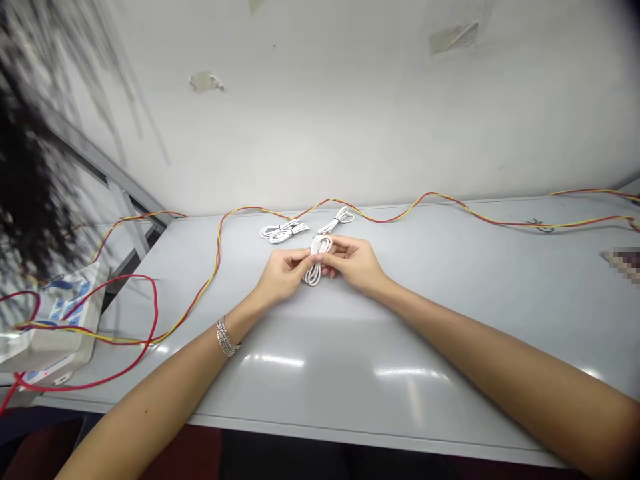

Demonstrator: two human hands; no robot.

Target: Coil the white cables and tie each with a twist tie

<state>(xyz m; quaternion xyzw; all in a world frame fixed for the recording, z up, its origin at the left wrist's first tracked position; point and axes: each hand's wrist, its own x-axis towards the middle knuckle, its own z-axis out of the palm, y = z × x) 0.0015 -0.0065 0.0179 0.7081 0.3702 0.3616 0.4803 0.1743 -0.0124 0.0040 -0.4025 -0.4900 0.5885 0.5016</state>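
Left hand [285, 272] and right hand [356, 263]: fingers closed, pinching the coiled white cable [320, 250] centrally. White bundles [284, 231] (two, tied) lie just beyond, 11 to 1 o'clock; red-yellow wire [219, 247] behind.

The single camera, worn on the head, looks forward and down from above the near side of the bench [310, 373], across its top to the wall [350, 133] behind. Its wide view takes in the bench's front edge, with the left hand [283, 275] and right hand [356, 263] near mid-frame, at a moderate distance
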